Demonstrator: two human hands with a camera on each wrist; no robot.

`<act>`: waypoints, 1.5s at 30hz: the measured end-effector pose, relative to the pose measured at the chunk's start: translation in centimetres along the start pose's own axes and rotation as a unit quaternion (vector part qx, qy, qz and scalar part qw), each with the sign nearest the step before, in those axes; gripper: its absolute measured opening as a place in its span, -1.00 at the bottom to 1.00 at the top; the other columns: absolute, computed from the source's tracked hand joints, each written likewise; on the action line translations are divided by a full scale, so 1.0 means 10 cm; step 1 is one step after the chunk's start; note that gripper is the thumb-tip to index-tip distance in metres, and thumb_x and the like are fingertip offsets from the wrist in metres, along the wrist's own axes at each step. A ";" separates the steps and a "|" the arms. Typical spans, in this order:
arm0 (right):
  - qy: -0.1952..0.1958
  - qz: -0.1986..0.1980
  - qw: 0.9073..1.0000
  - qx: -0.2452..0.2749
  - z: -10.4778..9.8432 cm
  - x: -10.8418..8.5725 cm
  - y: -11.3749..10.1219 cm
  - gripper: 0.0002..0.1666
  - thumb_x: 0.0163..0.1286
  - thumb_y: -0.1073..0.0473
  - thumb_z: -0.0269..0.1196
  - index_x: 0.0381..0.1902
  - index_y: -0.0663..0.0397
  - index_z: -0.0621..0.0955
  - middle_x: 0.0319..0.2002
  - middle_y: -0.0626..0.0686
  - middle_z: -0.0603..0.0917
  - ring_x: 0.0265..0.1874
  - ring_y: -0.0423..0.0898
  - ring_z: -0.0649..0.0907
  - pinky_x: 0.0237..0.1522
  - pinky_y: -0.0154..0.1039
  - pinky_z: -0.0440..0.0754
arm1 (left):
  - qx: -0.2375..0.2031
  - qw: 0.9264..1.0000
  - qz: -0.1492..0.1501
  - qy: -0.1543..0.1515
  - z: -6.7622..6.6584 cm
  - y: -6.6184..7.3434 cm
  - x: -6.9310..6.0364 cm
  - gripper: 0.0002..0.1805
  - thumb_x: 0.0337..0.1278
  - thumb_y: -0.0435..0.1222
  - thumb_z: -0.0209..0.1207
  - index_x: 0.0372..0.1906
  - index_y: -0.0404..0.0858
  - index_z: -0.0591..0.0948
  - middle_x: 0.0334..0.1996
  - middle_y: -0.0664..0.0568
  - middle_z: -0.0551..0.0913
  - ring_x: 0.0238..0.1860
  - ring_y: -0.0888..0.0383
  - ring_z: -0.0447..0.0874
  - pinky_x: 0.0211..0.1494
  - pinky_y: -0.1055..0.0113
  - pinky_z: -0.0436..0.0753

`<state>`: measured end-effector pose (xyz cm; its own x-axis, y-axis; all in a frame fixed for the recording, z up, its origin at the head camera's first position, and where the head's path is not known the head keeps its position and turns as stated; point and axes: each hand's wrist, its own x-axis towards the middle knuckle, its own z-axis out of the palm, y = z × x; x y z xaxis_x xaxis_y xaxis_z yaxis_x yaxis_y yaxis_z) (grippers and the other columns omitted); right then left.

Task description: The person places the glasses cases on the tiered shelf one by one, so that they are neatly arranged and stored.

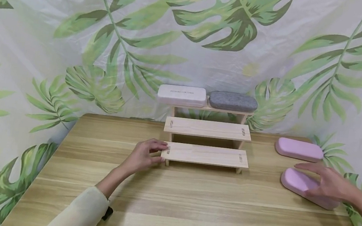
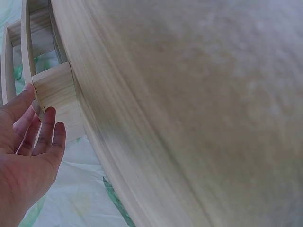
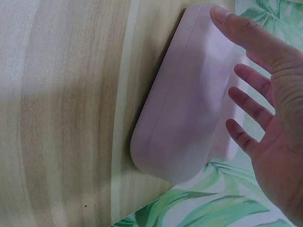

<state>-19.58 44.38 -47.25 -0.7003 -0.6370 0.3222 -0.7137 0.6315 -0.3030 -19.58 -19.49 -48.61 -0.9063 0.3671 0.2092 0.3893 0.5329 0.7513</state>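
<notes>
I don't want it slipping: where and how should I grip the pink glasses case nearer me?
Likely around the middle of the nearer pink glasses case, from above, pinching its two long sides: it is long and narrow, lies on the table, and the gap to the farther pink glasses case leaves room on that side.

Left fingers (image 1: 157, 145) hold the wooden stand (image 1: 204, 154), right fingers (image 1: 312, 168) over the nearer pink case (image 1: 297, 180).

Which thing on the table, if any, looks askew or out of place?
The nearer pink case looks askew: it slants at the right of the table, while the farther pink case lies almost straight. Nothing looks spilled or damaged.
</notes>
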 end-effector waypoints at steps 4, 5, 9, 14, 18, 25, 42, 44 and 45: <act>0.003 -0.007 1.000 0.002 0.01 -0.04 0.05 0.02 -0.38 0.08 0.81 0.18 0.14 0.72 0.14 -0.05 0.76 0.27 -0.64 0.36 0.22 -0.84 0.20 | 0.005 1.000 0.001 0.001 0.00 0.00 0.00 -0.56 0.09 -0.50 0.52 0.12 -0.38 0.76 0.17 -0.17 0.72 0.17 -0.15 0.75 0.30 0.13 0.75; 0.003 -0.006 1.000 0.000 0.02 -0.05 0.06 0.03 -0.39 0.07 0.82 0.18 0.13 0.72 0.13 -0.06 0.77 0.26 -0.63 0.38 0.21 -0.84 0.21 | 0.005 1.000 0.001 0.000 0.00 0.00 0.01 -0.56 0.09 -0.50 0.52 0.12 -0.38 0.76 0.17 -0.17 0.72 0.17 -0.15 0.75 0.30 0.13 0.75; 0.005 0.013 1.000 -0.023 0.03 -0.10 0.07 0.04 -0.42 0.01 0.83 0.16 0.12 0.73 0.08 -0.01 0.79 0.16 -0.52 0.51 0.13 -0.82 0.29 | 0.004 1.000 0.001 0.000 0.00 -0.01 0.00 -0.56 0.09 -0.50 0.52 0.13 -0.39 0.76 0.17 -0.17 0.72 0.17 -0.15 0.74 0.30 0.13 0.75; -0.006 0.061 0.997 -0.055 0.03 -0.17 0.06 0.04 -0.40 -0.06 0.83 0.16 0.09 0.73 0.06 0.09 0.79 0.01 -0.27 0.66 -0.04 -0.75 0.39 | 0.000 1.000 0.000 0.000 0.00 -0.02 0.00 -0.56 0.09 -0.50 0.52 0.13 -0.39 0.76 0.17 -0.17 0.72 0.17 -0.15 0.74 0.30 0.13 0.75; -0.019 0.087 0.995 -0.051 0.02 -0.21 0.06 0.05 -0.37 -0.08 0.83 0.17 0.11 0.71 0.07 0.18 0.77 -0.03 -0.24 0.67 -0.11 -0.70 0.41 | 0.006 1.000 0.002 0.001 -0.01 -0.02 0.00 -0.56 0.09 -0.50 0.52 0.13 -0.39 0.76 0.17 -0.16 0.72 0.17 -0.14 0.75 0.30 0.13 0.75; -0.035 0.103 0.993 -0.035 0.01 -0.23 0.06 0.04 -0.28 -0.06 0.81 0.23 0.11 0.70 0.11 0.21 0.76 -0.02 -0.26 0.65 -0.16 -0.57 0.50 | 0.010 1.000 0.003 0.002 -0.01 -0.03 0.00 -0.57 0.10 -0.48 0.52 0.12 -0.38 0.76 0.17 -0.14 0.73 0.20 -0.14 0.72 0.30 0.15 0.75; -0.058 0.127 0.989 -0.045 0.01 -0.24 0.03 -0.06 -0.18 -0.03 0.78 0.19 0.14 0.71 0.04 0.19 0.80 -0.09 -0.38 0.62 -0.22 -0.51 0.53 | 0.008 1.000 0.001 0.000 0.00 -0.03 0.00 -0.55 0.10 -0.49 0.52 0.13 -0.38 0.76 0.19 -0.15 0.72 0.22 -0.14 0.71 0.31 0.15 0.75; -0.062 0.132 0.988 -0.042 0.01 -0.23 0.02 -0.08 -0.17 -0.02 0.78 0.19 0.14 0.71 0.04 0.19 0.80 -0.09 -0.38 0.61 -0.22 -0.50 0.53 | 0.010 1.000 0.002 0.000 0.01 -0.03 0.00 -0.56 0.10 -0.49 0.52 0.14 -0.38 0.76 0.19 -0.15 0.71 0.22 -0.14 0.70 0.31 0.14 0.75; -0.064 0.133 0.988 -0.043 0.01 -0.23 0.02 -0.09 -0.16 -0.01 0.77 0.19 0.14 0.71 0.04 0.19 0.80 -0.09 -0.37 0.61 -0.22 -0.50 0.54 | 0.008 1.000 0.002 0.000 0.01 -0.03 0.00 -0.56 0.10 -0.49 0.51 0.14 -0.38 0.76 0.20 -0.15 0.71 0.22 -0.15 0.70 0.31 0.14 0.75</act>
<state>-18.09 45.95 -48.12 -0.8629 -0.4902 0.1230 -0.5039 0.8163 -0.2823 -19.70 -19.60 -48.88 -0.9048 0.3693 0.2118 0.3953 0.5440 0.7401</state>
